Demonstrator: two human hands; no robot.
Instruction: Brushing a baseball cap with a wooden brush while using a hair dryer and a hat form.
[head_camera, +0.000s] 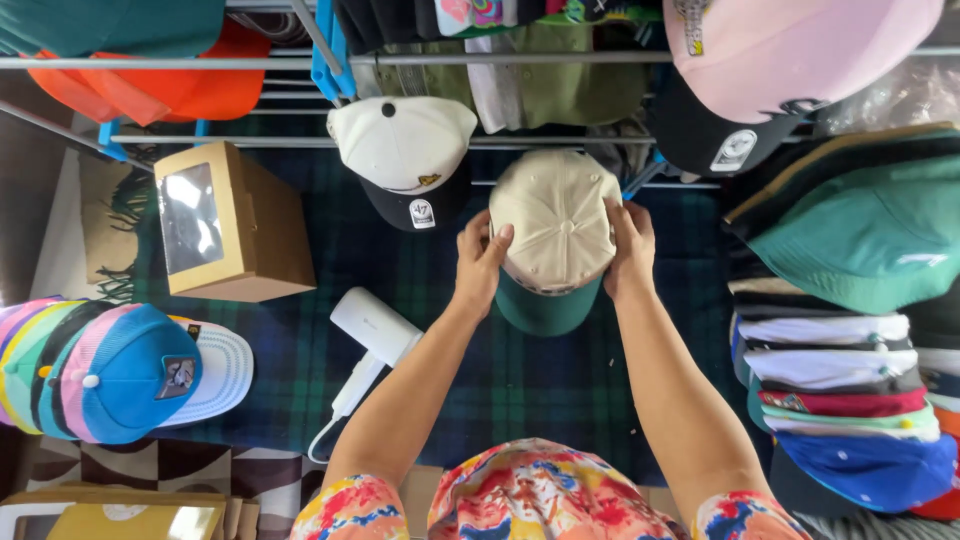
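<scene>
A cream cap with a green brim (553, 232) is held over the dark plaid cloth (520, 380), crown up, brim toward me. My left hand (481, 262) grips its left side and my right hand (629, 248) grips its right side. Just to the left hangs a white cap with a black brim (405, 150), apart from my hands.
A brown cardboard box with a clear window (225, 222) sits at left. A white hand-held appliance with a cord (368, 335) lies by my left forearm. Stacked caps fill the left (110, 368) and right (850, 400). Metal rack bars (200, 63) carry more caps above.
</scene>
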